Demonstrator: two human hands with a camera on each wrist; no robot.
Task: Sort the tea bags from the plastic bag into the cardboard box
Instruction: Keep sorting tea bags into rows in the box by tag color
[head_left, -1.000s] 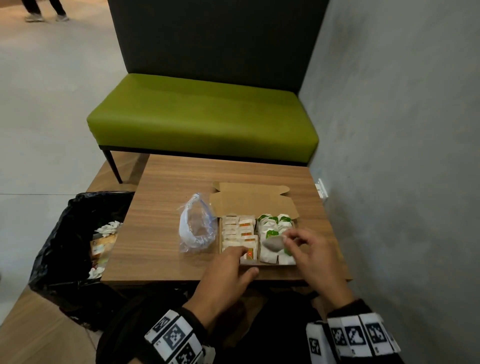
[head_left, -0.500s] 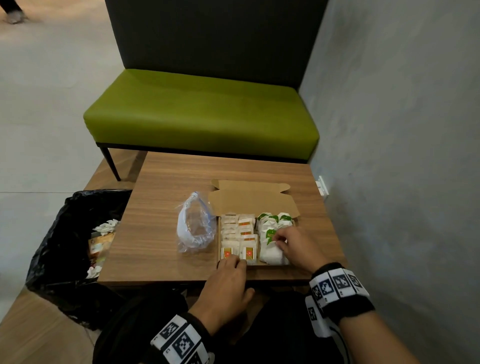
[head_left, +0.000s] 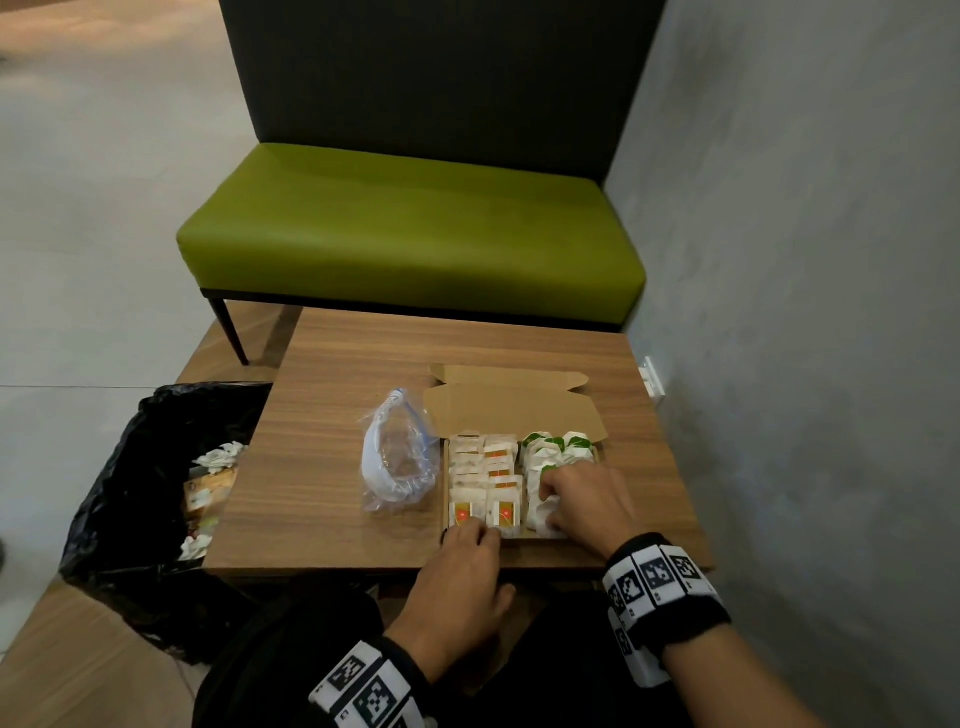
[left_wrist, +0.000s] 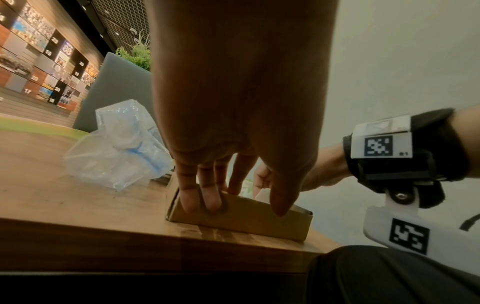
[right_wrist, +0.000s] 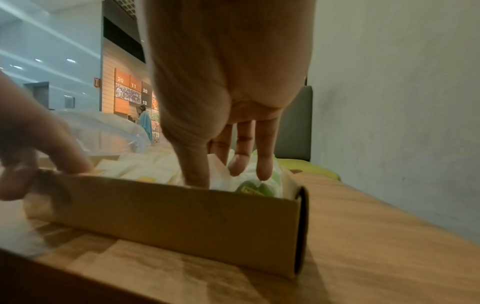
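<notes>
Left hand (head_left: 460, 582) rests its straight fingers (left_wrist: 205, 193) on the near wall of the cardboard box (left_wrist: 241, 218), which sits open at the near edge of the wooden table (head_left: 332, 415). Right hand (head_left: 587, 501) is down among the green-labelled tea bags (head_left: 556, 449) in the right half, fingers extended onto them, pinching nothing visible. The plastic bag (head_left: 397, 457) lies crumpled just left of the box.

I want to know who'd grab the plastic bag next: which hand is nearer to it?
Left. The left hand rests on the box's near wall beside the plastic bag; the right hand is farther.
</notes>
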